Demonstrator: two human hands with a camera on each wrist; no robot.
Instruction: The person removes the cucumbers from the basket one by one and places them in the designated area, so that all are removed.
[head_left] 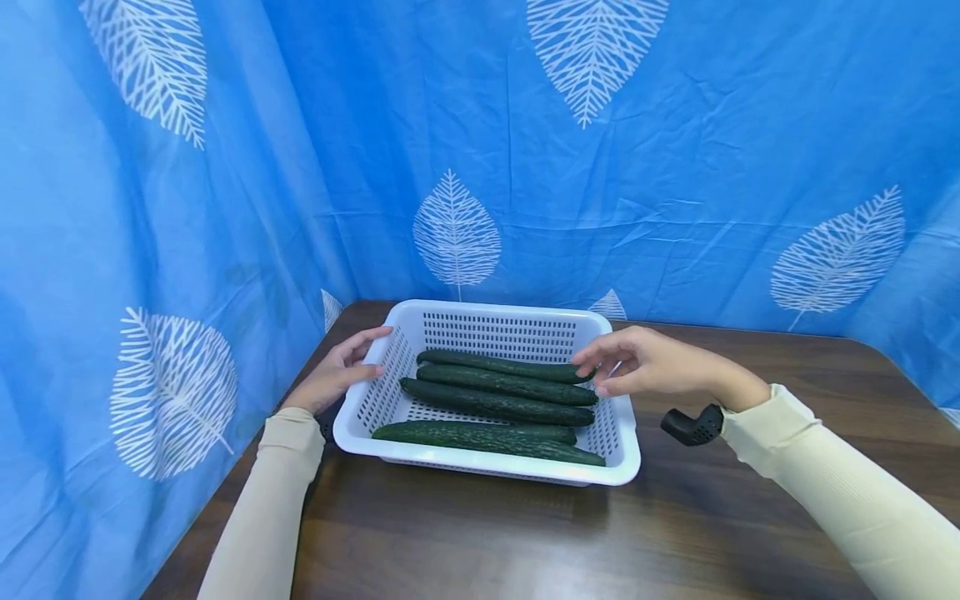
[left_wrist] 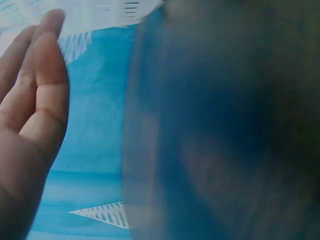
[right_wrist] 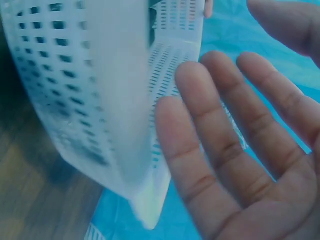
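A white perforated basket (head_left: 495, 311) sits on a dark wooden table (head_left: 480, 533) and holds several long dark green cucumbers (head_left: 495, 404) lying side by side. My left hand (head_left: 337, 375) is at the basket's left rim with straight, relaxed fingers that hold nothing; whether they touch the rim is unclear. My right hand (head_left: 637, 362) hovers over the right rim, fingers loosely spread, nothing in them. In the right wrist view the open palm (right_wrist: 235, 150) is close beside the basket wall (right_wrist: 85, 90). The left wrist view shows my open left hand (left_wrist: 30, 115) and a blur.
Blue cloth with white leaf prints (head_left: 457, 233) hangs close behind the table and along its left side. A black wrist camera mount (head_left: 692, 425) sticks out at my right wrist. Bare table lies in front of and to the right of the basket.
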